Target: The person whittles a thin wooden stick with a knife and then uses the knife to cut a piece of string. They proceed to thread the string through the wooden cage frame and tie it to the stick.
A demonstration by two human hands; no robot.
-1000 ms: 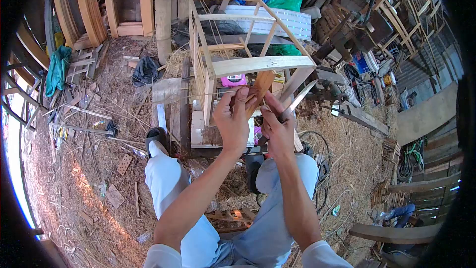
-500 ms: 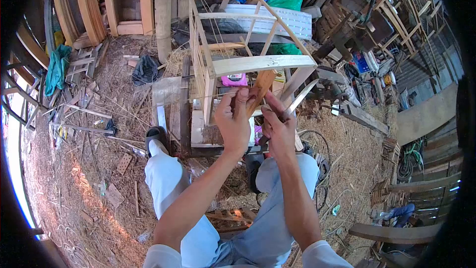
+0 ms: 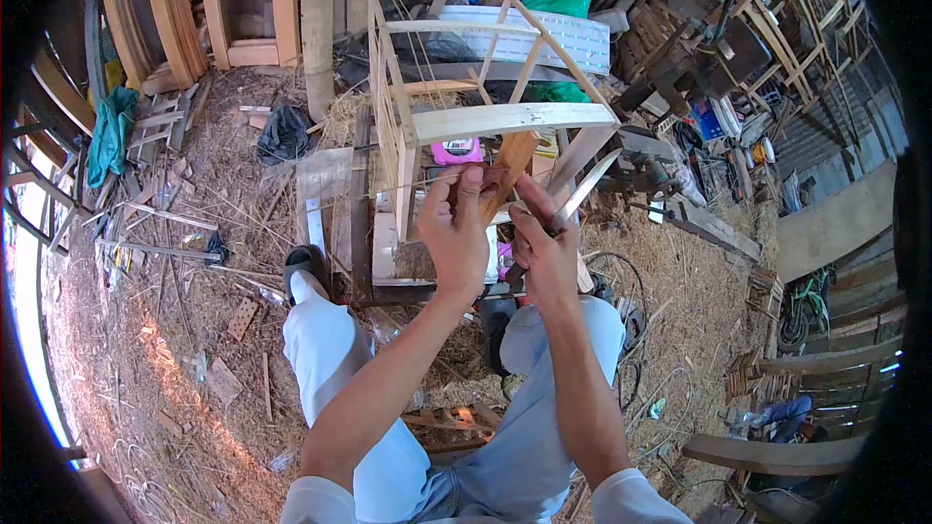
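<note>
My left hand is closed in a pinch around a thin strip that looks like split cane or bamboo; its end between my hands is hard to make out. In my right hand, fingers wrap a knife, its pale curved blade pointing up and right and its dark handle end showing below the palm. Just beyond both hands stands a light wooden frame with slim rails. A browner wooden piece slants behind my fingers. The pink tape measure lies under the frame's front rail.
A low bench holds the frame before my knees. Shavings and offcuts cover the floor. Curved wooden parts stand at the upper left. A clamp-like metal tool and a plank are on the right.
The knife blade has tilted slightly, its tip higher. My left hand and the strip stay almost in place.
</note>
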